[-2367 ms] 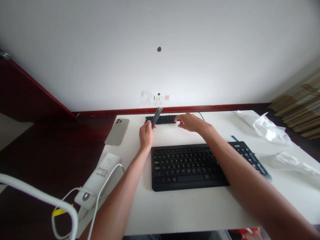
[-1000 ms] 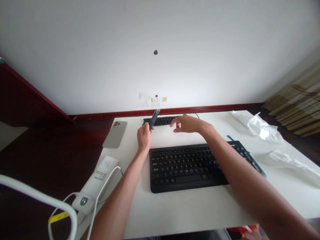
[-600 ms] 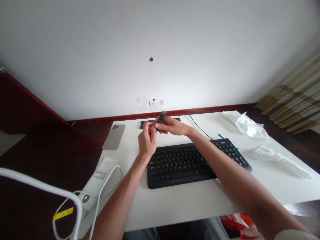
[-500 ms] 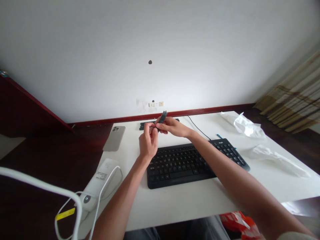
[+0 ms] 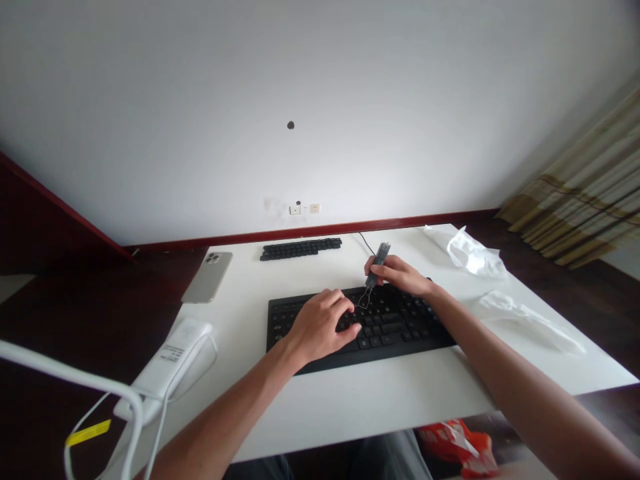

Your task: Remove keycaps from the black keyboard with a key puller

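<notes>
A black keyboard (image 5: pixel 345 360) lies across the white table. Over its keys, my right hand (image 5: pixel 400 273) grips a dark keycap puller (image 5: pixel 377 264) upright. The puller's thin wire loops point down at the keys; whether they touch a key I cannot tell. My left hand (image 5: pixel 320 327) rests on the left half of the keyboard, thumb and fingers apart, with nothing in it, and covers some keys. Behind the keyboard, several black keycaps (image 5: pixel 300 249) stand together in rows.
A phone (image 5: pixel 207 277) lies face down at the table's left edge. Nearer, a white power strip (image 5: pixel 167 363) trails a white cable (image 5: pixel 80 373) with a yellow tag. Crumpled clear plastic bags (image 5: pixel 475 253) lie on the right. A red bag (image 5: pixel 457 443) shows below the table edge.
My hands have parted and come down to the keyboard. The puller, earlier held between both hands, is now in my right hand alone with its wires downward. My view has shifted right.
</notes>
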`<state>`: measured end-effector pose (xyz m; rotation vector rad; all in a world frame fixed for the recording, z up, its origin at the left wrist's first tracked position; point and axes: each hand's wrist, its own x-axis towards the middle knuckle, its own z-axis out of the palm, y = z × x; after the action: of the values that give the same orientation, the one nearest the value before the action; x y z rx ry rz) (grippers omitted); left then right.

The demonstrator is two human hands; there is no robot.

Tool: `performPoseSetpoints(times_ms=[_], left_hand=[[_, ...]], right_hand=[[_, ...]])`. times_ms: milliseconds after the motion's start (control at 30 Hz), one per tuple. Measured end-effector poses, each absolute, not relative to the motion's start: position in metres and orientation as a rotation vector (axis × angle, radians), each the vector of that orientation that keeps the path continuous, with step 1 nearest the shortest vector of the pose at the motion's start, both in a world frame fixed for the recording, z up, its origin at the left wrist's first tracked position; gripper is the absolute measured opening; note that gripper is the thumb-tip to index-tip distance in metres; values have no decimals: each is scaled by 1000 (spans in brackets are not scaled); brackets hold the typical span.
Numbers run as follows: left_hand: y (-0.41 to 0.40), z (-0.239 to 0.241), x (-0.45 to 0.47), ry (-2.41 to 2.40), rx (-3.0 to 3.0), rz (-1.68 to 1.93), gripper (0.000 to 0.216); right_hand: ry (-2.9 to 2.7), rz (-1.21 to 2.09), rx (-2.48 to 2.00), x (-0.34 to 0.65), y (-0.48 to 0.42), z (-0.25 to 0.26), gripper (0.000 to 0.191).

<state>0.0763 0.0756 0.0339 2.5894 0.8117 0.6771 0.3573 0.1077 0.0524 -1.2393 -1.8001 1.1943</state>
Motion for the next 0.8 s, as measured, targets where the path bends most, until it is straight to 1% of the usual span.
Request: performPoseSetpoints(times_ms=[100,200,267,433,633,800], left_hand=[[67,34,81,787,2643,613,33],[61,38,84,805,2699,541,56],[57,38,86,810,2718,491,63],[50,35,91,799,2725,449,64],[46,36,94,837,2774,380,79],[36,35,100,926,2748,372,71]], right_hand=[[-1829,1219,-1224,358,104,52,44],[-1884,1239,-1196,356,102,54,40],[-1905,1245,-1176,355,102,54,37],[-1909,1242,-1138,358,102,54,32],[-1914,1280,-1110,362,105,50,29],[-1891,1318,-1065,361,104,51,30]])
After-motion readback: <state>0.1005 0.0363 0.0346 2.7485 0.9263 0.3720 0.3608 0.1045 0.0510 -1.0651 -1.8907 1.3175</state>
